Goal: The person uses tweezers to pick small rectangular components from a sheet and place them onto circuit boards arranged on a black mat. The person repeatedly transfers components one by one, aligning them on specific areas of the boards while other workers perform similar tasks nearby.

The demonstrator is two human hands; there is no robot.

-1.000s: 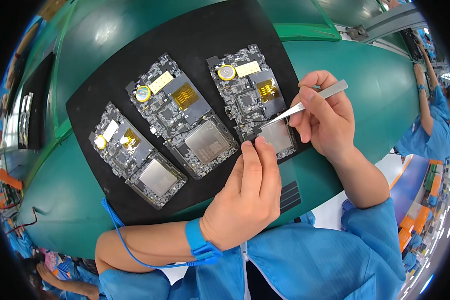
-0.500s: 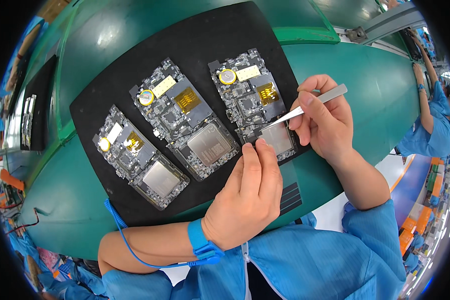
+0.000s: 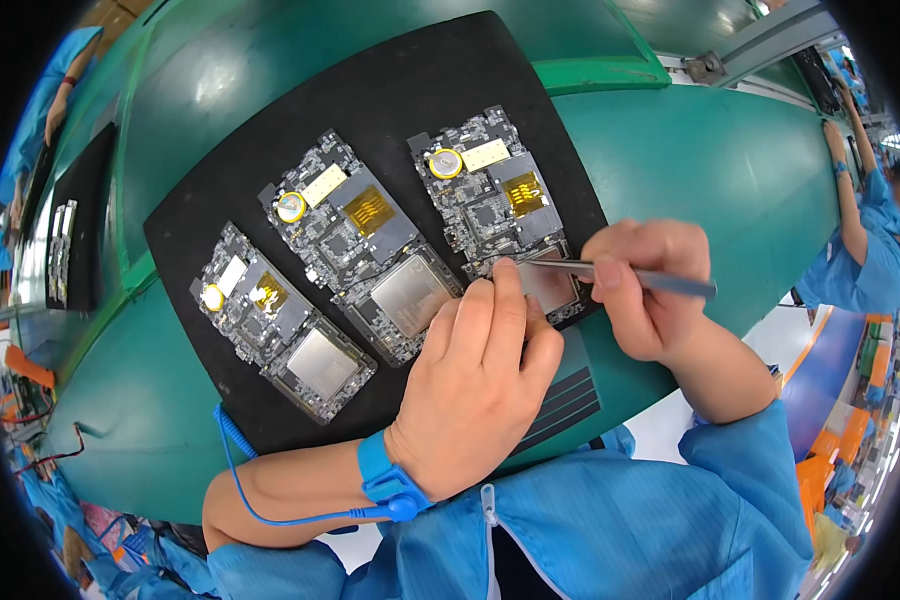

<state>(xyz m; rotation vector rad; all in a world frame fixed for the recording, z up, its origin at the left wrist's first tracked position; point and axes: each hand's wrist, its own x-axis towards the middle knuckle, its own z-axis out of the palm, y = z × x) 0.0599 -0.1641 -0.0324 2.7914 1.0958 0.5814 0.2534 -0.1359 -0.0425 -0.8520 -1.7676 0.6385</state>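
Observation:
Three circuit boards lie on a black mat (image 3: 370,90): a left board (image 3: 255,310), a middle board (image 3: 332,238) and a right board (image 3: 482,215). Each carries a round yellow-rimmed coin cell, amber tape and a silver metal shield. My right hand (image 3: 655,285) is closed on metal tweezers (image 3: 670,281), whose tips reach the upper edge of the right board's shield (image 3: 550,285). My left hand (image 3: 475,375) rests its fingertips on that board's lower left part, beside the tweezer tips. What lies under those fingertips is hidden. A blue wrist strap (image 3: 378,470) circles my left wrist.
Around the mat is a green tabletop (image 3: 710,170), with a raised green frame (image 3: 600,75) at the back. The strap's coiled blue cord (image 3: 232,430) hangs by the mat's lower left edge. Co-workers in blue work at far left and far right.
My right hand has turned and moved down, laying the tweezers nearly level. My left hand has shifted slightly left and up, its fingertips now further onto the right board.

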